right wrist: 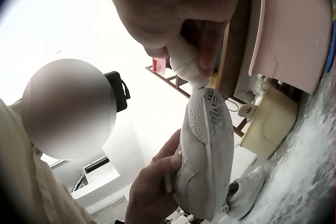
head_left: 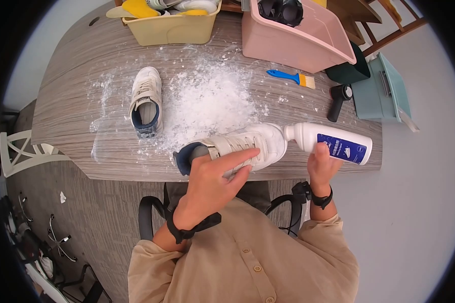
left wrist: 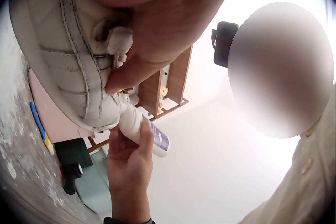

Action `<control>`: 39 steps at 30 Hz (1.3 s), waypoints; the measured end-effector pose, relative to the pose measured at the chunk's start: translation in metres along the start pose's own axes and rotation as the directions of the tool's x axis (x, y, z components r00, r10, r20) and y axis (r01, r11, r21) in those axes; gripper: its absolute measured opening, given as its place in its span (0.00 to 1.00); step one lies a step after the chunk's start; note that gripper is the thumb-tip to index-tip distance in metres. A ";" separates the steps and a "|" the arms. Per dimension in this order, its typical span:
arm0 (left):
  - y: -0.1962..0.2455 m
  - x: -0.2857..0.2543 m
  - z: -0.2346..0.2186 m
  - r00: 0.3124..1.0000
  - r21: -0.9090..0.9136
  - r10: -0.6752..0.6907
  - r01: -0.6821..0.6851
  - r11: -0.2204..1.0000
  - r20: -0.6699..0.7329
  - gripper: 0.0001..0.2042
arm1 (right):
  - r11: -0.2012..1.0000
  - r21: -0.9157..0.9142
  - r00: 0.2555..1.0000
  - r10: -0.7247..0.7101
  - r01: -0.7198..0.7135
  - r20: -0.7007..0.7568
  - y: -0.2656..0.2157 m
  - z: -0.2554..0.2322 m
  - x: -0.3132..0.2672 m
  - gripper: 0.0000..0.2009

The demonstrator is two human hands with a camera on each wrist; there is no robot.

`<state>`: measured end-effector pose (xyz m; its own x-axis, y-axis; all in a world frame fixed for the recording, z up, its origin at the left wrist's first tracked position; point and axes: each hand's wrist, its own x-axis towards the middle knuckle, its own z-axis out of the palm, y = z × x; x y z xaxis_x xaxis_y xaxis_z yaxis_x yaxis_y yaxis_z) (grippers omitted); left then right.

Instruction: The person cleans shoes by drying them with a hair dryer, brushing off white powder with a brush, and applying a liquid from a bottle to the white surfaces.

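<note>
My left hand (head_left: 212,179) grips a white lace-up sneaker (head_left: 273,141) by its upper, with fingers over the laces and the toe pointing right. A white plastic bottle (head_left: 344,146) with a dark blue label lies tilted in my right hand (head_left: 322,169), thumb on the label side. Its narrow tip meets the sneaker's toe. From the right wrist, the bottle's neck (right wrist: 185,64) points at the toe end of the patterned sole (right wrist: 212,106). The other white sneaker (head_left: 146,96), with a navy lining, stands on the table to the left.
White powder (head_left: 212,96) is spread over the middle of the wood-grain table (head_left: 65,96). A yellow bin (head_left: 172,31) and a pink bin (head_left: 293,48) stand at the back. On the right are a blue-handled brush (head_left: 288,76), a black handheld tool (head_left: 338,101) and a teal container (head_left: 384,93).
</note>
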<state>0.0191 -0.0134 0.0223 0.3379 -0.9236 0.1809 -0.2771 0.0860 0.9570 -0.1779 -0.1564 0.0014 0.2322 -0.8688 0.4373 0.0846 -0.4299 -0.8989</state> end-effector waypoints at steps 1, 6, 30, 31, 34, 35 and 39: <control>0.000 0.000 -0.001 1.000 0.003 0.002 -0.002 1.000 0.003 0.13 | 0.999 -0.010 0.999 0.032 -0.032 -0.002 -0.001 0.000 0.001 0.13; -0.002 0.002 -0.006 0.999 -0.005 0.014 -0.014 1.000 0.036 0.17 | 0.923 0.219 0.949 0.309 -0.316 0.070 0.002 0.001 0.013 0.15; -0.012 0.009 0.001 0.990 0.008 0.026 -0.026 1.000 -0.140 0.16 | 0.987 -0.047 0.988 0.152 -0.152 -0.007 0.019 -0.011 -0.005 0.17; -0.012 0.008 0.002 0.986 0.024 0.068 -0.066 0.998 -0.151 0.15 | 0.988 -0.074 0.990 0.138 -0.137 0.000 0.019 -0.012 -0.004 0.17; -0.012 0.005 0.001 0.983 0.106 0.132 -0.119 0.987 -0.126 0.15 | 0.986 -0.038 0.987 0.163 -0.163 -0.006 0.016 -0.009 -0.002 0.17; -0.011 0.004 0.000 0.982 0.134 0.146 -0.130 0.982 -0.116 0.15 | 0.986 -0.020 0.986 0.168 -0.168 -0.007 0.015 -0.008 -0.001 0.17; -0.009 0.003 -0.001 0.967 0.174 0.238 -0.220 0.960 -0.091 0.17 | 0.978 0.047 0.979 0.202 -0.203 0.014 0.008 -0.003 0.002 0.17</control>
<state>0.0233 -0.0163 0.0146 0.3424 -0.8386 0.4237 -0.4966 0.2213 0.8393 -0.1796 -0.1623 -0.0054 0.2579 -0.9343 0.2462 0.0814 -0.2329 -0.9691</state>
